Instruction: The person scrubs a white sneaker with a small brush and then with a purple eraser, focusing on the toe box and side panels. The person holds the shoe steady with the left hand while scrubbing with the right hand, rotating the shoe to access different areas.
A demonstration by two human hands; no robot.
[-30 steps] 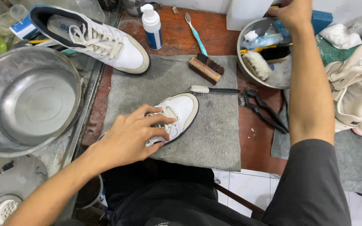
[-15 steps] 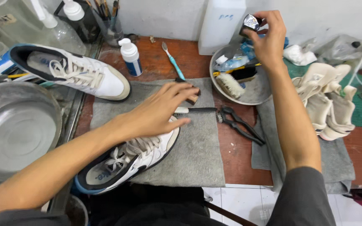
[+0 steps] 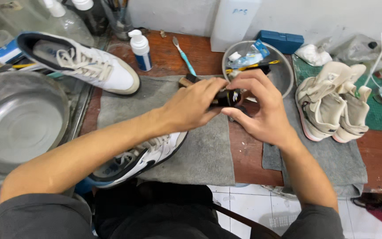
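Observation:
Both my hands meet over the grey towel [image 3: 200,150] around a small dark round container [image 3: 229,98] with a shiny face. My left hand [image 3: 191,106] grips its left side and my right hand [image 3: 257,110] cups it from the right. Under my left forearm a white sneaker [image 3: 142,157] with a dark collar lies on the towel, partly hidden. A second white sneaker [image 3: 80,66] rests at the back left.
A large steel basin [image 3: 18,119] sits at the left. A metal bowl [image 3: 284,71] with brushes stands behind my hands, beside a blue toothbrush [image 3: 183,55], a pump bottle [image 3: 141,44] and a white jug [image 3: 235,22]. Beige high-top shoes [image 3: 332,104] lie at the right.
My right hand brought the small dark container down from the back right to the middle. My left hand left the sneaker and closed on the container too.

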